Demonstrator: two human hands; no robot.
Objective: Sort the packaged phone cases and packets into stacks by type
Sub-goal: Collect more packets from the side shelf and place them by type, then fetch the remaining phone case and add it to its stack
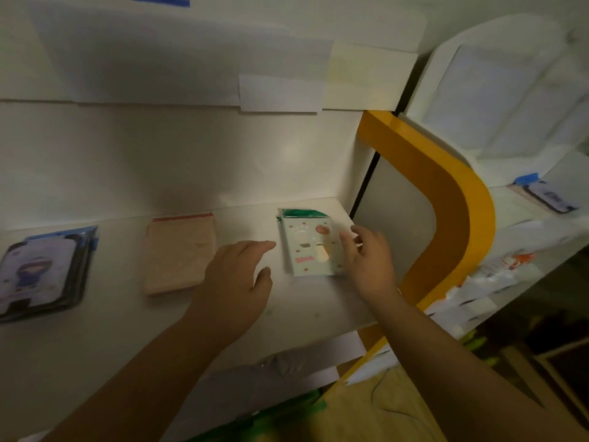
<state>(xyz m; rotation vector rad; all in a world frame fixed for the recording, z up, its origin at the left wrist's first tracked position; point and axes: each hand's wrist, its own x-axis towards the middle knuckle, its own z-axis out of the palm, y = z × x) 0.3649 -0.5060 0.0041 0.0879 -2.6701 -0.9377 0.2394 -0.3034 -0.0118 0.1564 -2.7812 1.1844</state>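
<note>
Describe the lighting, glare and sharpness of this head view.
Head view: dim, warm light; a soft glare spot on the back wall above the green case stack. The left hand throws a shadow on the shelf. Wide-angle bending curves the orange frame. Prints on the dark case stack look soft; the right hand is slightly blurred.

White bench (261,317) with three groups of goods lying flat on it in a row. At the left, a stack of dark-edged phone cases (41,272) in clear packaging with a blue strip at the far edge. In the middle, a stack of beige packets (178,253) with a red strip at the far edge. At the right, near the far right corner, a pale green patterned phone case (307,247) with a green top. The groups lie well apart.
</note>
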